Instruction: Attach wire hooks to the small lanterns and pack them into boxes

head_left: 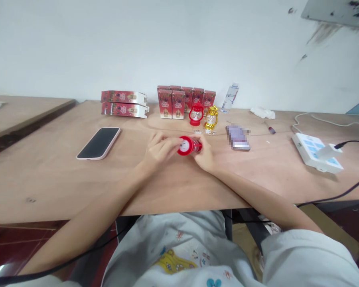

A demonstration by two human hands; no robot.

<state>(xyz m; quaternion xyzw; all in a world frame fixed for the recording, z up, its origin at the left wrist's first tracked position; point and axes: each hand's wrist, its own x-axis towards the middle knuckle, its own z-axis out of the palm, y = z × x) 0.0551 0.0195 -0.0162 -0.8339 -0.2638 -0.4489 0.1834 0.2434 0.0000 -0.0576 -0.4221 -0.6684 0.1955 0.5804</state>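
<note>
A small red lantern point(184, 146) lies on its side above the table, its round base with a pale centre turned to the left and toward me. My right hand point(205, 154) is wrapped around the lantern's body. With fingers bent, my left hand point(160, 149) reaches its fingertips to the edge of the base; whether they pinch anything small there is hidden. Beyond my hands stand another red lantern point(196, 114) and a gold lantern point(211, 118), both upright. Small clear pieces point(210, 131) lie in front of them.
Several printed red boxes point(165, 104) stand at the back, with flat-lying boxes point(124, 109) to their left. A dark-screened phone point(99, 143), another phone point(238, 138), a bottle point(230, 98), tissue point(262, 113), a screwdriver point(270, 128) and a power strip point(315, 153) surround my hands.
</note>
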